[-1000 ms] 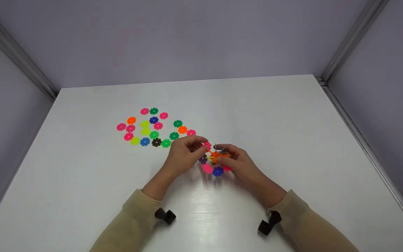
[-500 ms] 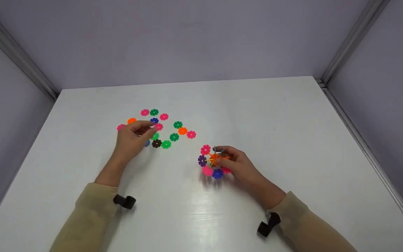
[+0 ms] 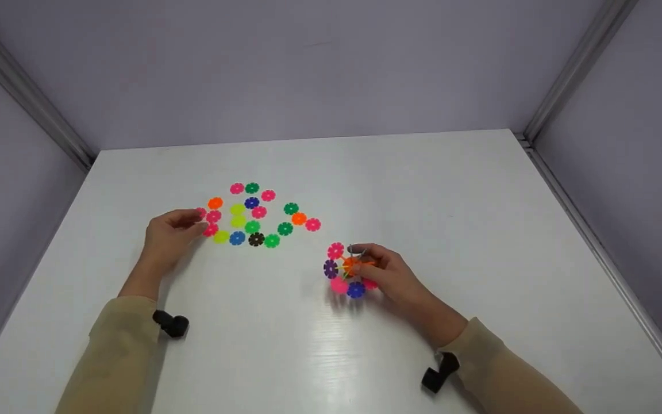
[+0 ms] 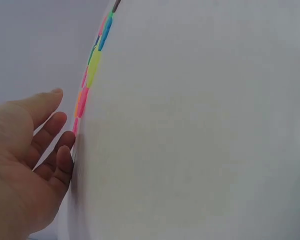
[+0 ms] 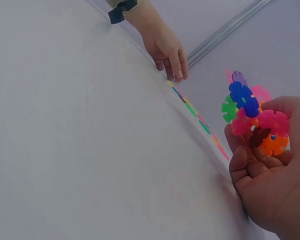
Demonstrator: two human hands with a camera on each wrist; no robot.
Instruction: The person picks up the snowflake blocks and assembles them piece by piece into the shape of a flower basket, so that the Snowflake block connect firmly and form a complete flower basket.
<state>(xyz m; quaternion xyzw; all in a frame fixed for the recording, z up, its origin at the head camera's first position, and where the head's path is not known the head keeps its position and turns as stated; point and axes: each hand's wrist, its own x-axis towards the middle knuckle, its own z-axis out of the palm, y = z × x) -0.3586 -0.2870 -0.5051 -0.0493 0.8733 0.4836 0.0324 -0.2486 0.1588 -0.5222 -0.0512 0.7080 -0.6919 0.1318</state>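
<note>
Snowflake building discs joined into a multicoloured cluster are pinched between the thumb and fingers of my right hand. A pink disc, a purple disc and a blue disc stick out on its near and left sides. Part of the cluster is hidden behind the fingers. My left hand is at the left end of the loose discs, fingertips right at a pink disc. In the left wrist view the left hand has its thumb apart from its bent fingers, nothing between them.
Loose discs lie flat on the white table: yellow discs, a black disc, a green disc, an orange disc and several others. Grey panels stand behind and at both sides of the table.
My left hand has left the cluster and moved left across the loose discs to their left end. The right hand keeps hold of the cluster in nearly the same spot.
</note>
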